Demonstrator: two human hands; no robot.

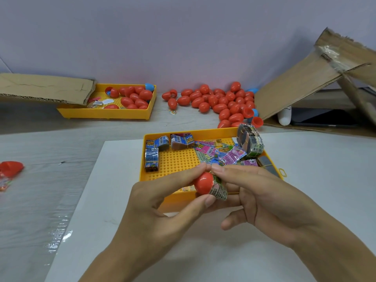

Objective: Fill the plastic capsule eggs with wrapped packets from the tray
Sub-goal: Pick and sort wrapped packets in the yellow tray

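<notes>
A: Where is the egg?

B: Over the near edge of the yellow pegged plastic tray [173, 163], which lies on the counter. The left hand [162, 202] pinches a red plastic capsule egg half [203, 183]; the right hand [262, 198] grips a folded wrapped packet [219, 191] at its mouth.

A: How should it go in?

B: Probably keep the packet folded tight and the mouth square, then press it fully inside before closing.

Red egg half [203, 183], green printed packet [218, 190], yellow dotted tray [175, 161], pink and blue packets [234, 155].
</notes>
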